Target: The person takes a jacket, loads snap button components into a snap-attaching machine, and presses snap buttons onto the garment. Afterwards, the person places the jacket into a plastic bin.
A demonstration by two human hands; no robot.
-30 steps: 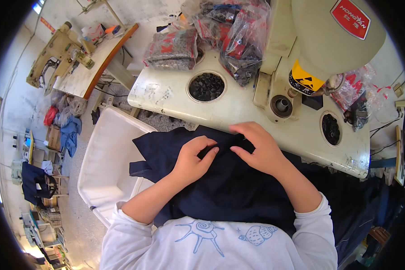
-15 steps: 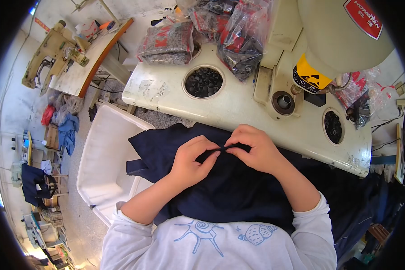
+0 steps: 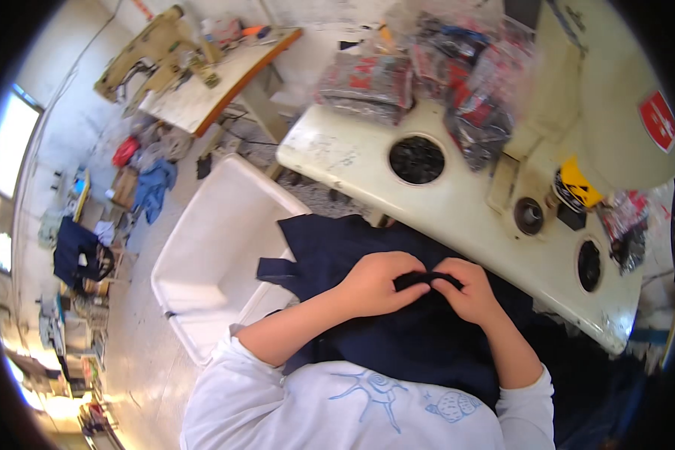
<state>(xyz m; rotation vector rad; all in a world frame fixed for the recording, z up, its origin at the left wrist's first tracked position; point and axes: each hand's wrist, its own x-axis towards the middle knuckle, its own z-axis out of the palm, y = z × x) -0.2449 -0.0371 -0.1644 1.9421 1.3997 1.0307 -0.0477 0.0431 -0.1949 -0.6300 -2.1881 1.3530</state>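
Dark navy cloth (image 3: 337, 244), a garment piece with a square-ended tab at its left, lies across my lap and runs up to the machine table. My left hand (image 3: 386, 283) pinches a folded edge of it between thumb and fingers. Close beside it, my right hand (image 3: 466, 291) grips the same edge, so the fold arches up between the two hands. Whether anything small sits inside the fold cannot be seen.
A button-press machine (image 3: 600, 112) stands on the pale table (image 3: 337, 146), with a cup of dark buttons (image 3: 417, 159) and another cup (image 3: 589, 265) set into it. Plastic bags (image 3: 367, 82) lie behind. A white bin (image 3: 202, 232) is at left; a sewing machine (image 3: 146, 56) stands beyond.
The view has swung left, so the table and bin appear further right. Both hands keep hold of the cloth edge and are now closer together.
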